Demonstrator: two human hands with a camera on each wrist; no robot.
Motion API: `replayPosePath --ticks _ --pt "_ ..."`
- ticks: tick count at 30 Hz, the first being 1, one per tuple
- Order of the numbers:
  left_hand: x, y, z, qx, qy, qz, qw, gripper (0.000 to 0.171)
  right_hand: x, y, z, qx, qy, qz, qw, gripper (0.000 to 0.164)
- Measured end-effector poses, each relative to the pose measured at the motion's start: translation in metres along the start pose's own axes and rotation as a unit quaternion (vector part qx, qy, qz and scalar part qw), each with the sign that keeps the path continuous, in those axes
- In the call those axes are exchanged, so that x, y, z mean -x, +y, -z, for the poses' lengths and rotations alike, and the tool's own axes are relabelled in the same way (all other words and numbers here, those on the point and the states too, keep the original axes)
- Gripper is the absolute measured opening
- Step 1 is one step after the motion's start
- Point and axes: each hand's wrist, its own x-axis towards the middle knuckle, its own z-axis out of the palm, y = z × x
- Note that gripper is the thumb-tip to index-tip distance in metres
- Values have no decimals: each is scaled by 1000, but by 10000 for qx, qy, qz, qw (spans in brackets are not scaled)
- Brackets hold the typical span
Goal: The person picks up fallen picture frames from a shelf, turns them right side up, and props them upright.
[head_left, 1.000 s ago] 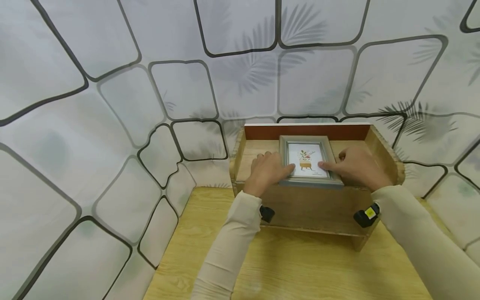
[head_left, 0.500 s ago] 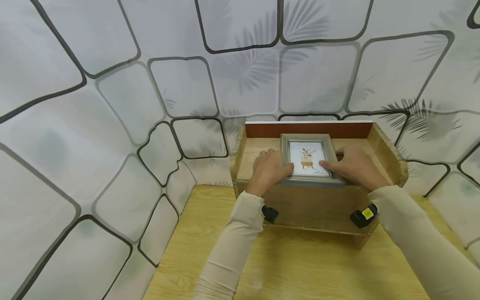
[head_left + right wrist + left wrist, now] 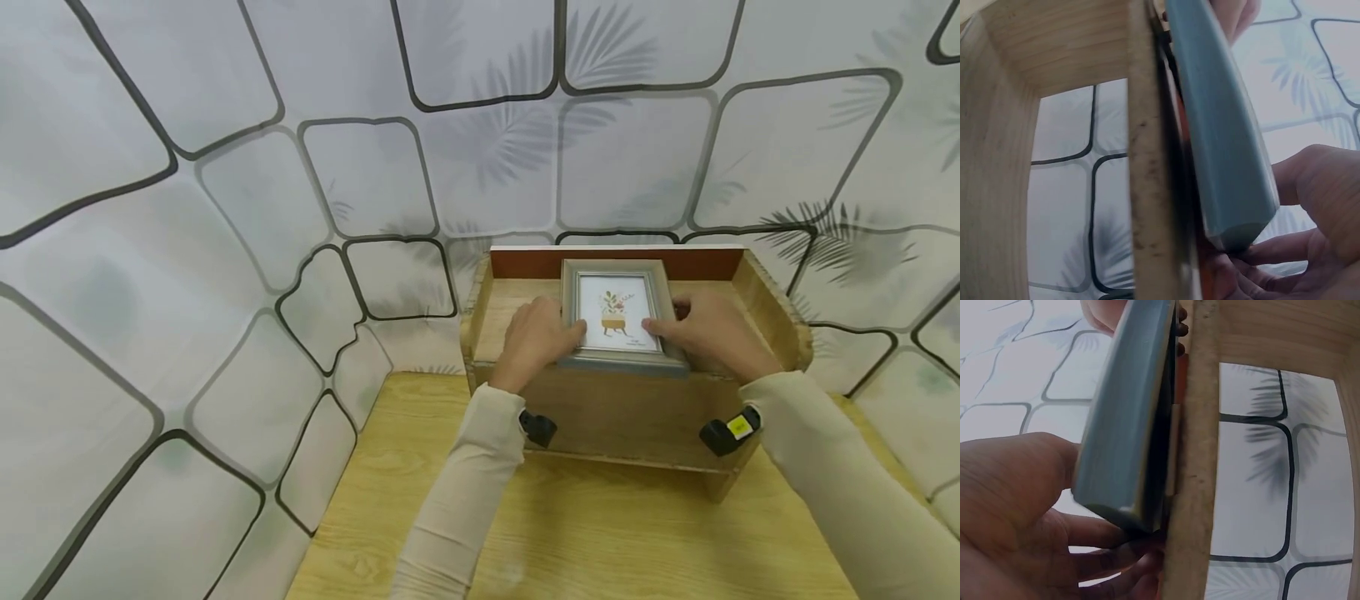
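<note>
Frame [image 3: 617, 310] tilts up more than a second ago at the front of the shelf [image 3: 626, 412], your left hand [image 3: 534, 340] and right hand [image 3: 716, 335] gripping its sides, so you seem to be adjusting its lean

Looks like a home, w/ leaf-print wallpaper [image 3: 630, 158], wood-grain table [image 3: 600, 529], wooden shelf [image 3: 626, 421] & framed pic [image 3: 617, 315].

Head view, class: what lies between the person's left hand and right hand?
The picture frame lies between the left hand and the right hand, gripped at opposite sides, as the head view shows.
</note>
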Motion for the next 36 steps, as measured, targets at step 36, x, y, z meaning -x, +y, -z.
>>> replayPosePath --ticks 36 --pt "-12 14 4 1756 1748 -612 9669 50 -7 -22 13 -294 2405 11 9702 52"
